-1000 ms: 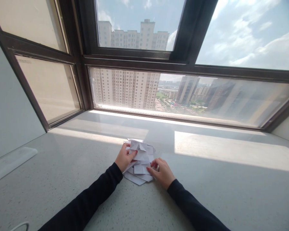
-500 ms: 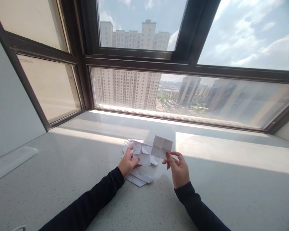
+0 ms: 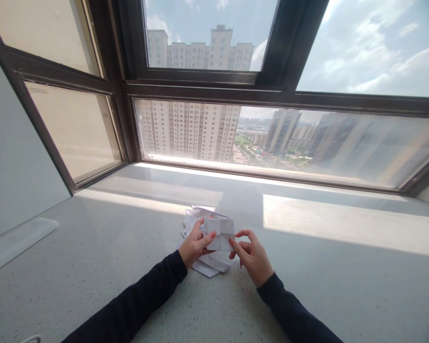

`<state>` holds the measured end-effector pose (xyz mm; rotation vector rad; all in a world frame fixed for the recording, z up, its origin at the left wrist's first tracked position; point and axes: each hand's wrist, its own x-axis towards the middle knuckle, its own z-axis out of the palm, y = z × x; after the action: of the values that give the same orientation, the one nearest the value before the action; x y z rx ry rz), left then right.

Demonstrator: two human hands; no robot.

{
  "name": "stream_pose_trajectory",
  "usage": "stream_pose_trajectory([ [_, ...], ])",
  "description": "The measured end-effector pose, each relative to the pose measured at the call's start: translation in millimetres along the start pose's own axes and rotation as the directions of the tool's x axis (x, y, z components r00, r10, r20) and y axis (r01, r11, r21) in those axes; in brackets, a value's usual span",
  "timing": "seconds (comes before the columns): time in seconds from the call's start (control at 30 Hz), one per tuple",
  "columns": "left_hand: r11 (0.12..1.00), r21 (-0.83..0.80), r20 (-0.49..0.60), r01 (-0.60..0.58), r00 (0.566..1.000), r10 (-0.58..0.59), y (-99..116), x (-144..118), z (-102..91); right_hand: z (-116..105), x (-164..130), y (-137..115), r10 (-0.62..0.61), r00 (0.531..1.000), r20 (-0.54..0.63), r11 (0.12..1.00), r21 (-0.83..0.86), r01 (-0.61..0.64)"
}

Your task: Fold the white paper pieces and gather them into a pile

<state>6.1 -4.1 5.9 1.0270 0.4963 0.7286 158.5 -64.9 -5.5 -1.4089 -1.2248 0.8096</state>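
Observation:
My left hand (image 3: 194, 246) is closed on the left side of a folded white paper piece (image 3: 222, 237), thumb on top. At its lower right corner, the thumb and forefinger of my right hand (image 3: 252, 256) pinch the folded paper. Two pieces seem to lie one over the other here, and the lower one is mostly hidden. Creases cross the top piece. Beneath and behind my hands, several more folded white papers (image 3: 210, 269) lie loosely heaped on the pale speckled sill (image 3: 128, 228).
Large dark-framed windows (image 3: 207, 90) rise behind the sill. At the far left lies a flat, long white object (image 3: 21, 243). Part of a white loop (image 3: 31, 338) shows at the bottom left edge. A bright sunlit patch (image 3: 325, 219) covers the right side.
My right hand has moved left and slightly down, bringing its folded paper over the piece in my left hand. My left hand has shifted slightly right.

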Motion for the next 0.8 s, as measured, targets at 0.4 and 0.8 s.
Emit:
stream_pose_trajectory([
  [0.4,0.871,0.417,0.215,-0.260,0.959,0.184,-11,-2,-0.3,2,2,4,-0.105,0.988,-0.109,0.987,-0.133,0.091],
  [0.8,0.035,0.974,0.189,-0.223,0.891,0.413,0,12,-45.8,-18,13,7,0.014,0.954,-0.300,0.966,0.250,0.064],
])
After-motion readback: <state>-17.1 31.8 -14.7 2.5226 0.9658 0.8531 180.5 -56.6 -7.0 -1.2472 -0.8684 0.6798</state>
